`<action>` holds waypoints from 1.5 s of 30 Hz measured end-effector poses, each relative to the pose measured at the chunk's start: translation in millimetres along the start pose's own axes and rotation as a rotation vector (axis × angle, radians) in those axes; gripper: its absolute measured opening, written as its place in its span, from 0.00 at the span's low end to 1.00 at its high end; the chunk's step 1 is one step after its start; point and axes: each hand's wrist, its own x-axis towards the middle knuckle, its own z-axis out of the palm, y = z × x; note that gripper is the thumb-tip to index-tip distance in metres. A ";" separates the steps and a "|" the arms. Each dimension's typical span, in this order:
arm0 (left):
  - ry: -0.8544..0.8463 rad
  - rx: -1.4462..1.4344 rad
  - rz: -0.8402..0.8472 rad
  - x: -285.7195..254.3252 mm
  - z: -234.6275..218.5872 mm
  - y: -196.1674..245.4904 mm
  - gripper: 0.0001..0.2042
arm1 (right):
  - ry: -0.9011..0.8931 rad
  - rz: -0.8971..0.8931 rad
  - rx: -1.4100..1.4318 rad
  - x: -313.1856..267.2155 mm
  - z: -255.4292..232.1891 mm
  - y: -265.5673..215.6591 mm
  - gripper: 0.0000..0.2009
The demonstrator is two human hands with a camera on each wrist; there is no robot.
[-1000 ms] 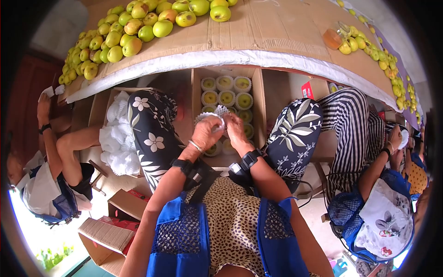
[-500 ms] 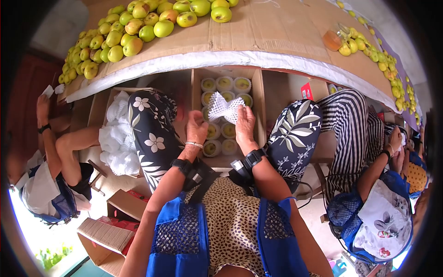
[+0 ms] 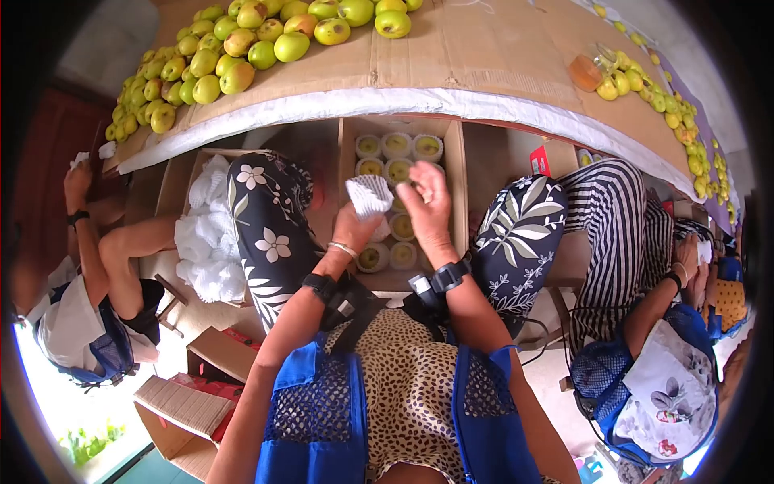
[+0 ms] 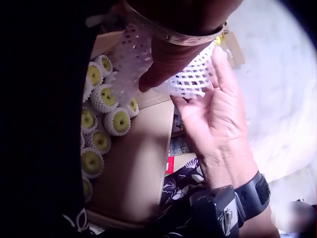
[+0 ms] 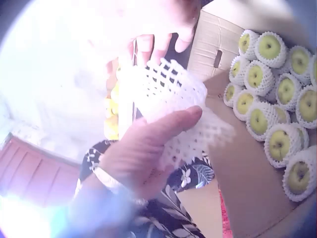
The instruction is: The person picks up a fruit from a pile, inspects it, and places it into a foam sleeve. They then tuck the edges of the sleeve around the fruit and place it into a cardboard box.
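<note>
A white foam net sleeve (image 3: pixel 369 196) is gripped by the left hand (image 3: pixel 355 228) over a cardboard box (image 3: pixel 458 177). In the right wrist view, the left thumb lies across the net (image 5: pixel 173 94), which flares at both ends. The right hand (image 3: pixel 427 206) is raised beside it with fingers spread and holds nothing in the head view; in the left wrist view this hand (image 4: pixel 218 119) is close to the net's edge, and contact cannot be told. Below, green apples in foam nets (image 3: pixel 397 145) stand in rows in the box.
Loose apples (image 3: pixel 238 77) are piled on the cardboard-covered table (image 3: pixel 451 56) ahead. A box of white foam nets (image 3: pixel 211 250) stands left of the legs. People sit on both sides, and open cartons (image 3: pixel 181 403) lie at lower left.
The net has gone from the right hand to the left and moved slightly left and down. The right hand has let go and its fingers have spread.
</note>
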 end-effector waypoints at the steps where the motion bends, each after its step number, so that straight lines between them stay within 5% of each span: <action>1: 0.058 -0.297 -0.053 -1.9 3.0 3.1 0.13 | -0.003 0.079 0.114 4.9 -3.9 2.4 0.29; 5: 0.099 -0.568 -0.072 -3.1 3.5 18.1 0.12 | -0.258 0.389 0.174 -6.8 -0.2 8.1 0.35; 9: 0.053 -0.040 0.056 -4.9 5.7 13.1 0.09 | -0.491 0.422 0.194 -16.9 8.4 9.9 0.32; 10: -0.028 -0.139 0.007 -7.1 5.2 11.5 0.09 | -0.504 0.411 0.188 -18.1 10.0 8.7 0.31; 12: -0.197 -0.337 -0.088 -11.9 5.5 13.0 0.09 | -0.367 0.461 0.266 -20.6 9.6 11.5 0.17; 13: -0.318 -0.391 -0.299 -11.9 3.3 21.7 0.14 | -0.291 0.462 0.307 -18.9 8.2 19.9 0.13; 15: -0.364 -0.330 -0.289 -14.1 6.8 20.2 0.16 | -0.188 0.434 0.421 -13.8 7.5 17.7 0.07; 20: -0.484 -0.140 -0.364 -13.6 4.9 6.5 0.18 | -0.055 0.374 0.495 -13.4 4.4 32.0 0.11; 23: -0.485 -0.314 -0.467 -20.7 14.1 0.3 0.19 | 0.000 0.456 0.574 -10.2 0.9 31.5 0.14; 27: -0.257 -0.406 -0.447 -15.5 10.4 7.1 0.17 | 0.247 0.525 0.531 -2.4 -6.1 19.5 0.24; 30: -0.189 -0.681 -0.393 -12.2 7.4 22.4 0.14 | -0.119 0.474 0.285 -2.0 -1.5 18.5 0.25; 34: -0.591 -0.382 -0.367 -16.9 2.6 28.6 0.13 | -0.605 0.500 0.120 -14.3 5.5 0.1 0.21; 36: -0.765 -0.200 -0.413 -22.3 8.1 21.6 0.12 | -0.543 0.490 0.146 -19.6 8.6 0.2 0.15; 38: -0.650 -0.275 -0.337 -22.7 15.4 10.8 0.12 | -0.499 0.596 0.255 -19.0 10.4 -0.1 0.13; 39: -0.590 -0.310 -0.298 -22.3 16.5 10.7 0.12 | -0.391 0.501 0.348 -20.3 13.6 2.2 0.10; 42: -0.624 -0.306 -0.572 -16.4 6.9 13.3 0.11 | -0.103 0.522 0.424 -17.0 12.7 5.6 0.08; 45: -0.668 -0.248 -0.580 -24.9 14.2 27.4 0.13 | -0.011 0.520 0.500 -21.2 9.3 20.4 0.07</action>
